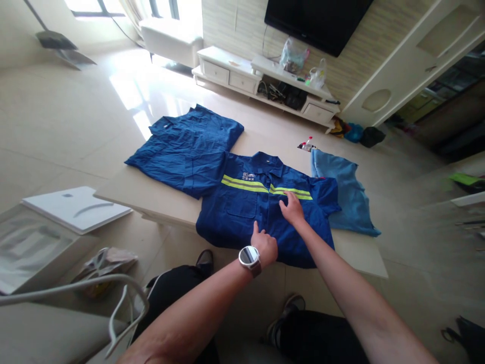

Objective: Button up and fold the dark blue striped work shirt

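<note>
A dark blue work shirt (242, 212) with a yellow reflective stripe lies spread front-up on a low beige table (151, 197). My left hand (264, 245), with a watch on its wrist, rests on the shirt's lower front near the button line, fingers curled down against the cloth. My right hand (291, 208) lies a little higher on the shirt's front, just under the stripe, fingers stretched flat on the fabric.
A second dark blue garment (185, 146) lies at the table's far left, a lighter blue one (346, 194) at the right. Behind stand a white TV cabinet (261, 83) and a television (314, 20). A white box (76, 207) sits at the left.
</note>
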A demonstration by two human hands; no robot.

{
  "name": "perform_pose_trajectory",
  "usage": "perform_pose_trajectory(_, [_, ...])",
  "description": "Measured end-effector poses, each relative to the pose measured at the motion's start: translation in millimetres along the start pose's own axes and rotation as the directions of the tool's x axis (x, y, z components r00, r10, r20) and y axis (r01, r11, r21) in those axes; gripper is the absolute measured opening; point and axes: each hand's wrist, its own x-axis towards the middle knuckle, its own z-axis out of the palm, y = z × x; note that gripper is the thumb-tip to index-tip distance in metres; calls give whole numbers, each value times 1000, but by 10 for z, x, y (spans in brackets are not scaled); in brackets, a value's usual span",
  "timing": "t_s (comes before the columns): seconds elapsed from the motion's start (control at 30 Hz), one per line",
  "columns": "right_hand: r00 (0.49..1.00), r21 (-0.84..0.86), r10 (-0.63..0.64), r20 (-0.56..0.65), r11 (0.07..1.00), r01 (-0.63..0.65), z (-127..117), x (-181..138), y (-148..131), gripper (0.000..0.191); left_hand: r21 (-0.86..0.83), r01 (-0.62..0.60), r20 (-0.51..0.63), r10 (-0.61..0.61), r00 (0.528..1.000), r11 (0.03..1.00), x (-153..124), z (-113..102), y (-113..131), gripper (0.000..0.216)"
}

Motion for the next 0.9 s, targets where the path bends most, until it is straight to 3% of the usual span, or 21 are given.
perform_pose_trajectory(0.1, [995, -8, -14, 95, 1000, 15, 63, 17, -11, 55, 12, 10, -1, -10, 1000, 1000, -11, -58, 35, 35])
perform_pose_trajectory(0.3, [957, -93, -38, 287, 993, 67, 308, 164, -288, 72, 7, 12, -37, -12, 999, 1000, -3, -135, 121, 34])
perform_pose_trajectory(0.47, [911, -83, -16, 412, 995, 54, 443, 257, -283, 61, 10, 20, -32, -20, 999, 1000, 0, -193, 154, 35])
perform_pose_trajectory(0.63, [971, -54, 25, 237, 998, -13, 306, 270, -91, 50, -9, 19, -26, -20, 999, 1000, -20, -244, 134, 34])
perform_pose_trajectory(0.73, [980, -65, 196, 20, 979, -195, -23, 195, 234, 46, -5, 18, -16, -18, 1000, 1000, -26, -244, 126, 34])
perform_pose_trajectory(0.8, [919, -48, 364, -153, 926, -375, -295, 98, 522, 46, 6, 18, -8, -18, 1000, 1000, -26, -244, 128, 33])
perform_pose_trajectory(0.9, [749, 53, 573, -333, 804, -592, -661, -80, 937, 47, 33, 24, 14, -25, 1000, 999, -25, -255, 142, 34])
